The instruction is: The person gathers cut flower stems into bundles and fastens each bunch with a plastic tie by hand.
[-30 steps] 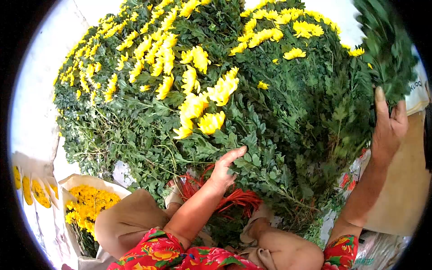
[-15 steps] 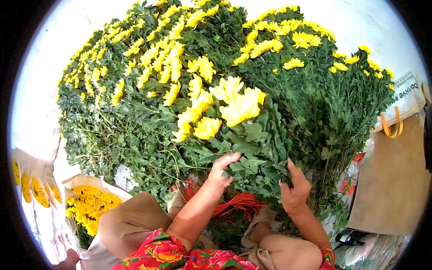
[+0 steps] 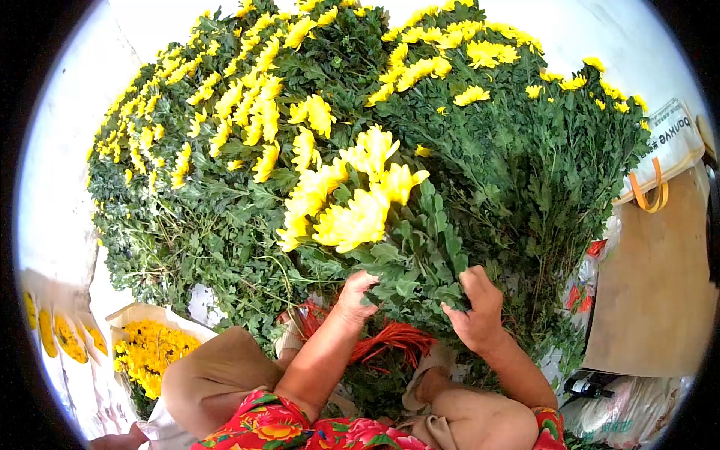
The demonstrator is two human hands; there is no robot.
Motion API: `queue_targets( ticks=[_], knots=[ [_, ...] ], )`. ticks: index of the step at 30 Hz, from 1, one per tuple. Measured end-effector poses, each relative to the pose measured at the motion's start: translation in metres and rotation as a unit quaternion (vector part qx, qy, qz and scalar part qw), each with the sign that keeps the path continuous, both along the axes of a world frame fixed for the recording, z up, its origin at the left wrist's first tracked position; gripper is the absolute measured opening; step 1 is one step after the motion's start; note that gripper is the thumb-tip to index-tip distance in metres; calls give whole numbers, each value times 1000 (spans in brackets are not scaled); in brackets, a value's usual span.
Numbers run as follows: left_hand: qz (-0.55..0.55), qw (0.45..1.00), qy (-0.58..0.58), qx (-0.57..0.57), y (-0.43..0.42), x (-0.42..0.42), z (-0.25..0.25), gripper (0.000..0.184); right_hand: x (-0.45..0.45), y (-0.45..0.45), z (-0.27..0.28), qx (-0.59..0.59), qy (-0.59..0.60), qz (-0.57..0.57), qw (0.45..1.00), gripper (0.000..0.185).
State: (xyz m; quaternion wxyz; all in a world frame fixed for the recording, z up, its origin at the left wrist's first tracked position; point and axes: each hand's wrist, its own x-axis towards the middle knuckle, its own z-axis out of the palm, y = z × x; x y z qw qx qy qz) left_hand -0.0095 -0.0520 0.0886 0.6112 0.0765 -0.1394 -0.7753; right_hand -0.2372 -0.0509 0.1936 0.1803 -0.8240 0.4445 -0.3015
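Note:
A bunch of yellow chrysanthemums (image 3: 352, 217) with dark green leaves stands tilted in front of me, blooms pointing up and left. My left hand (image 3: 355, 297) grips its leafy stems from the left, with fingers partly hidden behind the leaves. On the other side, my right hand (image 3: 480, 306) is closed around the stems' right edge, thumb toward me. Below the bunch, between my feet, lies a bundle of red ties (image 3: 390, 343). The lower stem ends cannot be made out.
A large heap of yellow chrysanthemums (image 3: 202, 161) spreads beyond my hands, with more stems (image 3: 525, 172) on the right. Wrapped yellow flowers (image 3: 150, 352) stand at lower left. To the right are cardboard (image 3: 645, 277), a bag with an orange handle (image 3: 661, 196) and a dark bottle (image 3: 589, 385).
The bunch has turned slightly in my hands, its blooms now lower and more spread to the left. Both hands keep their grip. The whole view has shifted a little.

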Motion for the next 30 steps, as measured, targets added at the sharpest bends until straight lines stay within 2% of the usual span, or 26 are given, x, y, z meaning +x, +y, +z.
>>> queue_targets(
  ticks=[2,4,5,6,8,9,10,12,13,14,16,21,25,29,30],
  knots=[
    [8,1000,7,12,-3,-2,3,49,4,1,4,7,25,-10,1000,75],
    [26,999,26,37,-6,-4,6,51,7,-1,12,124,-132,40,983,74],
    [43,997,-71,5,-6,-4,3,52,1,0,-4,165,-223,25,961,64],
    [42,996,-72,6,-5,-4,3,52,-3,-3,-3,167,-223,24,960,64],
    [53,989,-129,42,-4,-7,6,51,-8,-11,2,186,-147,-14,971,55],
    [55,997,-26,39,-2,-10,22,51,-10,-12,4,103,-107,-15,989,44],
    [40,998,-9,44,-3,-9,11,46,-9,-12,7,104,-106,-15,989,44],
    [44,998,-31,32,-1,-7,4,39,-4,-11,19,202,-189,-78,958,42],
    [44,998,-31,33,-2,-4,-1,39,-3,-11,14,145,-237,-94,956,37],
    [10,998,-28,56,-3,-1,-6,38,-1,-12,14,147,-237,-95,956,37],
    [-27,996,-25,80,-5,-1,-7,37,3,-16,20,58,-240,-76,966,39],
    [-21,990,-75,121,-5,-10,21,39,18,-29,17,-57,-54,33,996,51],
    [-26,986,-89,138,-1,-8,18,39,24,-24,5,21,-95,20,995,62],
    [-33,987,-84,134,-1,-6,8,36,11,-26,23,44,-84,-17,995,62],
    [-42,989,-67,124,-3,-1,-4,39,7,-27,31,-2,-95,-20,995,59]
  ],
)
